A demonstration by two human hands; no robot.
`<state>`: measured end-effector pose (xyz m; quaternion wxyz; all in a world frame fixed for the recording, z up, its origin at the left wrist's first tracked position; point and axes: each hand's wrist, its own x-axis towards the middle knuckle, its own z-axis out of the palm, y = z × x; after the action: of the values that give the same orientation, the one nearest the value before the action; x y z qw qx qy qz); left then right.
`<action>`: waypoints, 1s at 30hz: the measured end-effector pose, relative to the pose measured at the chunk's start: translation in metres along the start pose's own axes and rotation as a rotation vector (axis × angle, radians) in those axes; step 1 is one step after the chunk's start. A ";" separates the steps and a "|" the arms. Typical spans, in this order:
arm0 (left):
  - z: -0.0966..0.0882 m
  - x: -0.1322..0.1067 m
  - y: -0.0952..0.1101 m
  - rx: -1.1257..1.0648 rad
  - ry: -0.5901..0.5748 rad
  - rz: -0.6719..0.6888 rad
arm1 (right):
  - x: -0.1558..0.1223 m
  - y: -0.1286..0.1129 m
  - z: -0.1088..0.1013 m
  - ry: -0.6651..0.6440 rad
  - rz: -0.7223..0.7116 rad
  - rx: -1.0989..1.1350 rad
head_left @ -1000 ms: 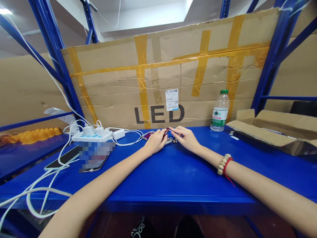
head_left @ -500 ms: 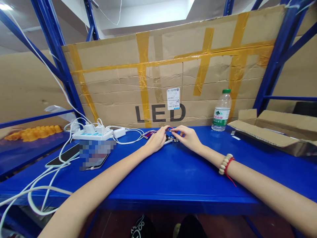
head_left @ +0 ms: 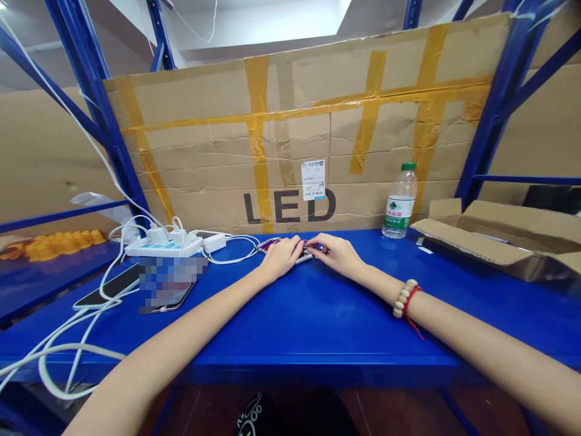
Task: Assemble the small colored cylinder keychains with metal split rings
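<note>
Both my arms reach out across a blue metal table (head_left: 318, 321). My left hand (head_left: 282, 257) and my right hand (head_left: 338, 256) meet at its far middle, fingers curled over a small cluster of red, purple and silver parts (head_left: 271, 245) that look like wired connectors. Both hands pinch at pieces of this cluster; the exact piece under the fingers is too small to make out. A bead bracelet with a red string (head_left: 403, 298) sits on my right wrist.
A taped cardboard sheet marked LED (head_left: 290, 151) stands behind the table. A water bottle (head_left: 399, 201) stands at the back right, beside an open cardboard box (head_left: 499, 239). A power strip (head_left: 166, 245), white cables (head_left: 68, 345) and phones (head_left: 113, 287) lie on the left. Orange parts (head_left: 59, 245) lie on the neighbouring shelf.
The hands stay at the same cluster, with small finger movements and the right hand lowered slightly onto it. The view has shifted a little.
</note>
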<state>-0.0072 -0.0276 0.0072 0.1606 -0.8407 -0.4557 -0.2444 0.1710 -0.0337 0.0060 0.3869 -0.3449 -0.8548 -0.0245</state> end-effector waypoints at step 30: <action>0.005 0.001 -0.006 -0.079 -0.041 0.163 | 0.002 -0.002 0.004 -0.055 -0.084 -0.222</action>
<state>-0.0103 -0.0215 0.0043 0.1373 -0.8855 -0.3788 -0.2313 0.1664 -0.0329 0.0048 0.3216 -0.3499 -0.8708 -0.1256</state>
